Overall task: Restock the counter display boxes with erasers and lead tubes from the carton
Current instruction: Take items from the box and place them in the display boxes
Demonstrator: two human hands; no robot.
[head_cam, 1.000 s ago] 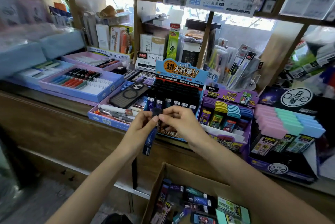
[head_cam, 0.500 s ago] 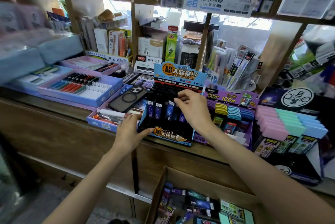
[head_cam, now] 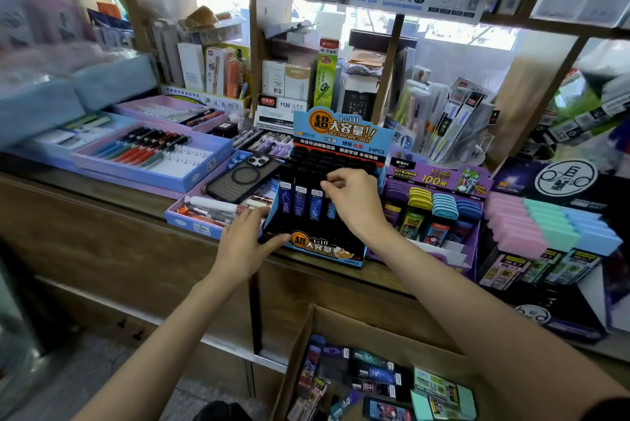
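The blue-and-black lead tube display box (head_cam: 320, 248) stands on the wooden counter. A row of dark blue lead tubes (head_cam: 300, 204) stands upright in its front slots. My right hand (head_cam: 353, 205) pinches the top of the rightmost tube in that row. My left hand (head_cam: 243, 243) grips the box's front left corner, thumb along the front edge. Below the counter the open carton (head_cam: 300, 338) holds more lead tubes (head_cam: 371, 374) and teal-wrapped erasers (head_cam: 443, 393).
A purple display box (head_cam: 474, 250) with coloured erasers sits right of the lead box, and a black one with pastel erasers (head_cam: 545, 226) further right. A phone (head_cam: 242, 178) lies on a pen tray at the left. Shelves of stationery rise behind.
A second ago both hands held one lead tube in front of the box. My right hand carried it into the front row, and my left hand dropped to the box's corner.
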